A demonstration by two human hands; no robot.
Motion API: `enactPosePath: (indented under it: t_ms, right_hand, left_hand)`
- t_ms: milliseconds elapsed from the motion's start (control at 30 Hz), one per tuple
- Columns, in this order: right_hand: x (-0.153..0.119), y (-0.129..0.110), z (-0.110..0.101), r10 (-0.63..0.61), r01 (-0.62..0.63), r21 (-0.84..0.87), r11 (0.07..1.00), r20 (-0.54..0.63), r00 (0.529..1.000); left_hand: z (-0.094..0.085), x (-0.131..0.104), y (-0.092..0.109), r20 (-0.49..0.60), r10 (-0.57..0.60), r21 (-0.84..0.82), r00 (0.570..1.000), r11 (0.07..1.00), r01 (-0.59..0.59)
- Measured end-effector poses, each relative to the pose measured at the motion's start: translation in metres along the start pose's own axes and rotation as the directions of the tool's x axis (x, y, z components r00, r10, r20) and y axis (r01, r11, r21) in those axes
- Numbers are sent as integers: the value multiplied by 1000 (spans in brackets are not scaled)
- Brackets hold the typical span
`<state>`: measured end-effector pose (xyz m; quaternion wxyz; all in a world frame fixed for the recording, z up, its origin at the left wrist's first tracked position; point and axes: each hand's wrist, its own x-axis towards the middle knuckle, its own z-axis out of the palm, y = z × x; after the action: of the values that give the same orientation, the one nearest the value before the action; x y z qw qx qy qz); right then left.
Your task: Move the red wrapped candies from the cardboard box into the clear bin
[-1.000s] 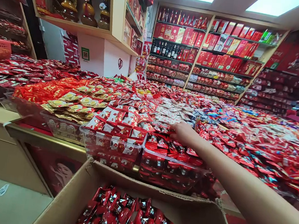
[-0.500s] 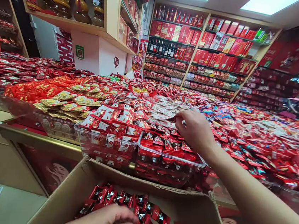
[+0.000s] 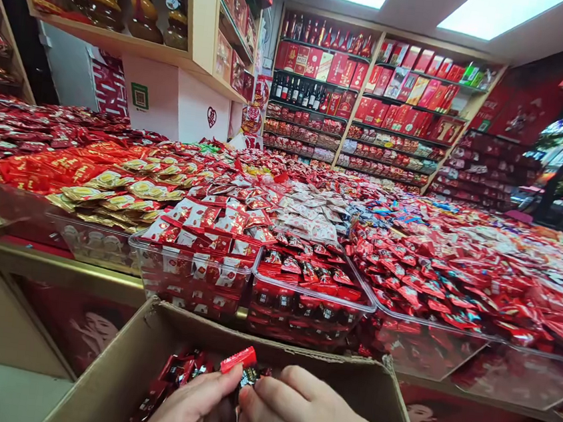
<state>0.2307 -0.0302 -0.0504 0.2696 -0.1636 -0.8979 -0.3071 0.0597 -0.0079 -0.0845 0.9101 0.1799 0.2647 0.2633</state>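
Both hands meet over an open cardboard box (image 3: 343, 385) at the bottom of the view. My left hand (image 3: 191, 403) is closed, pinching a red-and-black wrapped candy (image 3: 239, 361) between thumb and fingers. My right hand (image 3: 291, 410) is closed against the same spot, its fingertips touching the dark part of the wrapper; whether it grips this candy or another one is partly hidden. Loose red-and-black wrapped candies (image 3: 154, 392) lie in the box, mostly covered by the hands. Just beyond the box stands a clear plastic bin (image 3: 312, 301) filled with similar red-and-black packets.
A bin of white-and-red packets (image 3: 196, 256) is left of it, then gold packets (image 3: 137, 189). Red packets (image 3: 430, 274) heap up on the right. Shelves with bottles and gift boxes (image 3: 321, 67) line the back wall. A wooden cabinet (image 3: 205, 28) overhangs at upper left.
My right hand has come down from the packets on the display to the box, beside my left hand. My left hand has risen from the loose candies with a candy. The view has shifted slightly.
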Motion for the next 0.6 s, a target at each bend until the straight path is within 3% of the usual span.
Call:
enactPosePath:
  t_ms: [100,200,300,400,600]
  right_hand:
    - [11,29,-27,155,-156,35,987,11,988]
    - [17,80,-36,385,-384,-120,916,-19,923]
    - [14,136,-19,594,-502,-409,762,133,794]
    - [9,171,6,678,-480,-529,700,281,680]
    - [0,180,34,726,-517,-520,680,377,575]
  left_hand:
    - [-2,-1,4,204,0,96,979,995,-20]
    - [-11,1,5,185,14,240,983,969,-59]
    - [-22,6,3,118,37,296,992,953,-70]
    - [-27,8,2,89,33,297,995,953,-59]
    - [-29,10,2,65,30,324,997,945,-50]
